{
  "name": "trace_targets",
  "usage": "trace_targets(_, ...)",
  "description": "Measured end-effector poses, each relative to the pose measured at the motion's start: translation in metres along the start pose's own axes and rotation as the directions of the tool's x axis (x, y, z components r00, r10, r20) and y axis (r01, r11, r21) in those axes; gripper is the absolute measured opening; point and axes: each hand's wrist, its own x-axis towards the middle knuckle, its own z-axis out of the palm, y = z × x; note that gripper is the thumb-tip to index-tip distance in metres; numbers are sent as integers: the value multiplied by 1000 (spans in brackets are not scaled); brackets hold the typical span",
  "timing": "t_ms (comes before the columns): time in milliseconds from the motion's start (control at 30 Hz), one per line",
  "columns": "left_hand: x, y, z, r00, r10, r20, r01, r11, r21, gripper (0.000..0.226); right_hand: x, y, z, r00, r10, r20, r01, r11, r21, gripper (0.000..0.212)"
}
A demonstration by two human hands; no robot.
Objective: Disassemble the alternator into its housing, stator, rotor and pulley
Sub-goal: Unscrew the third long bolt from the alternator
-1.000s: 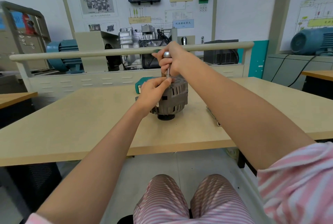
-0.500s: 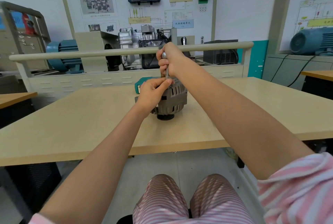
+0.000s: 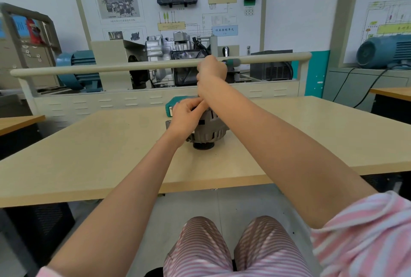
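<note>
The grey alternator (image 3: 211,131) stands on the beige table (image 3: 89,154) with its dark pulley (image 3: 203,145) facing down. My left hand (image 3: 185,116) grips the top left of the housing. Above it, my right hand (image 3: 211,76) is curled round a tool whose green handle (image 3: 231,62) sticks out to the right. The tool's shaft and the top of the alternator are hidden behind my hands.
A green case (image 3: 178,101) lies on the table behind the alternator. A beige rail (image 3: 89,69) and a training stand with a gearbox (image 3: 173,54) sit beyond the table's far edge. A desk (image 3: 391,92) stands to the right.
My right hand has turned the tool, so its green handle now points right instead of a silver end showing above my fist. My left hand stays on the housing.
</note>
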Motion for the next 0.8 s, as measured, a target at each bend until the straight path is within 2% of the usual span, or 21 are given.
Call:
trace_targets(133, 0, 2, 0, 999, 16, 34, -17, 999, 39, 25, 2, -7, -8, 961, 185, 208, -193, 981, 22, 22)
trace_targets(300, -1, 3, -1, 998, 22, 67, -25, 999, 46, 34, 9, -13, -20, 800, 326, 504, -278, 945, -169, 26)
trace_targets(400, -1, 3, -2, 996, 22, 86, -25, 999, 33, 28, 11, -15, -23, 737, 361, 571, -299, 932, -203, 35)
trace_targets(467, -1, 3, -1, 996, 27, 80, -30, 999, 35, 25, 11, -14, -25, 713, 368, 597, -307, 929, -207, 32)
trace_targets(600, -1, 2, 1, 999, 49, 23, -50, 998, 28, 23, 8, -13, -24, 732, 327, 598, -287, 944, -164, 23)
trace_targets(800, -2, 2, 3, 998, 61, -2, -61, 998, 29, 26, 1, -7, -18, 883, 214, 417, -224, 974, -26, 27)
